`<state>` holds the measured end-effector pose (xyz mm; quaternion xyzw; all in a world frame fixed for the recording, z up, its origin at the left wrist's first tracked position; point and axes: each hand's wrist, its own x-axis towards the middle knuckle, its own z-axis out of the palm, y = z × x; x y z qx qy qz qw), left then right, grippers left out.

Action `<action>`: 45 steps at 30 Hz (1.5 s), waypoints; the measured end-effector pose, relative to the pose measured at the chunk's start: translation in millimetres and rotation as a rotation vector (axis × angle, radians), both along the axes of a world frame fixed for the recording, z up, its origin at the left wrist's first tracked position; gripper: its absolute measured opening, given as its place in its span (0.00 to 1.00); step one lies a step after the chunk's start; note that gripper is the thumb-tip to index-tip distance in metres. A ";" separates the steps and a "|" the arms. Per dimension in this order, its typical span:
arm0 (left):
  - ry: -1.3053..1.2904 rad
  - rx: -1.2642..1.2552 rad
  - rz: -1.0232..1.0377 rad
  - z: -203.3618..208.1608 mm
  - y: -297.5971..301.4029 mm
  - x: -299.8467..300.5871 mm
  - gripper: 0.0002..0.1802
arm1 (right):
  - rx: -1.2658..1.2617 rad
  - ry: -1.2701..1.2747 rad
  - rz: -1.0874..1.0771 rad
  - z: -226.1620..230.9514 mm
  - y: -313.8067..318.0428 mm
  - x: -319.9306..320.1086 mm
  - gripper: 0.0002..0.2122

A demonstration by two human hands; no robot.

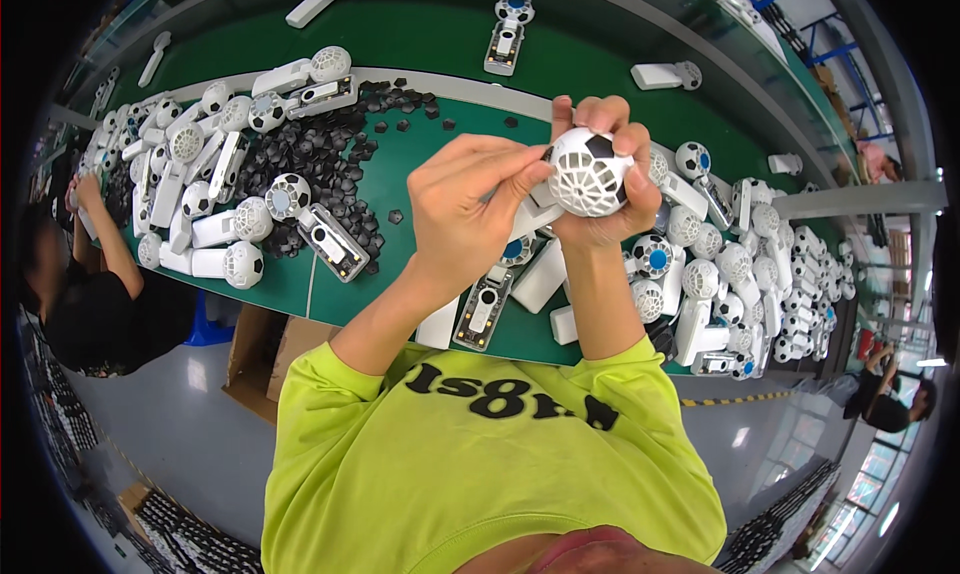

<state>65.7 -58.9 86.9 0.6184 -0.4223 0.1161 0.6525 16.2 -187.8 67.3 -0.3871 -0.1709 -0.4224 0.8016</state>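
Note:
My right hand is wrapped round a white handheld fan with a soccer-ball head, its round grille turned toward me and black patches on its side. My left hand is closed in a pinch at the ball's left edge, on a small black piece, mostly hidden by the fingertips, that touches or nearly touches the ball. Below my hands lie more white fans, one with an open handle showing its inside. Left of my left hand is a heap of black pentagon pieces.
Piles of white fans crowd the green table at the left and right. Beyond a pale rail, a green conveyor belt carries spaced fans. A person in black works at the far left. A cardboard box stands below the table edge.

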 end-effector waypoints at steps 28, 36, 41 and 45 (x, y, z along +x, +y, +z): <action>-0.097 -0.021 -0.096 -4.5 10.0 -1.0 0.30 | -0.185 0.048 -0.233 22.8 37.2 0.8 0.10; -0.298 0.640 0.224 -21.7 -13.1 80.5 0.17 | -0.938 0.653 -1.037 51.3 -56.6 16.1 0.07; -0.628 0.866 0.484 -89.5 0.4 155.8 0.16 | -1.306 1.156 -1.399 38.7 -175.3 46.0 0.13; -0.513 1.006 0.463 -106.4 2.1 168.2 0.16 | -1.857 1.643 -1.079 -27.5 -227.7 72.1 0.21</action>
